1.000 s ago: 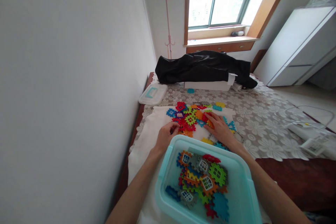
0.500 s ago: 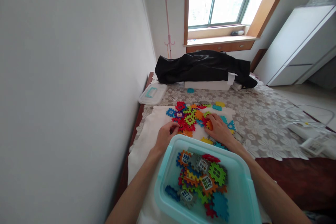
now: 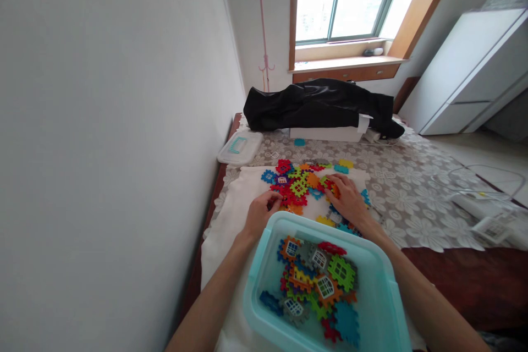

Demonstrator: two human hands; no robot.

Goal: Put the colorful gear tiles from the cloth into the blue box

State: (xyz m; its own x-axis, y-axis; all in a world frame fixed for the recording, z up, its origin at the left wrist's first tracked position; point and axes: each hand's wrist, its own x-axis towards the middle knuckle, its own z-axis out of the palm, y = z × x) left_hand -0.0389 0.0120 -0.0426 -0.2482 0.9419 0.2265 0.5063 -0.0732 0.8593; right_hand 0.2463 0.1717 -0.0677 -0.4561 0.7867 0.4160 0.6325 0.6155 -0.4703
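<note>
A pile of colourful interlocking plastic tiles (image 3: pixel 297 182) lies on a white cloth (image 3: pixel 235 214) on the table. My left hand (image 3: pixel 260 213) rests at the pile's near left edge with its fingers curled against the red tiles. My right hand (image 3: pixel 347 198) is on the right side of the pile, fingers bent over an orange tile (image 3: pixel 333 191) and gripping it. Close to me stands a light blue plastic box (image 3: pixel 259 275) holding several more tiles, some with white window inserts.
The box's clear lid (image 3: pixel 240 147) lies at the back left near the wall. A black garment (image 3: pixel 317 104) over a white box lies across the far table. White cables and a power strip (image 3: pixel 490 225) are at the right. A loose blue tile (image 3: pixel 299 142) sits on the lace cloth.
My right hand has shifted slightly up and right over the orange tile, with its fingers curling more. My left hand has stayed in place.
</note>
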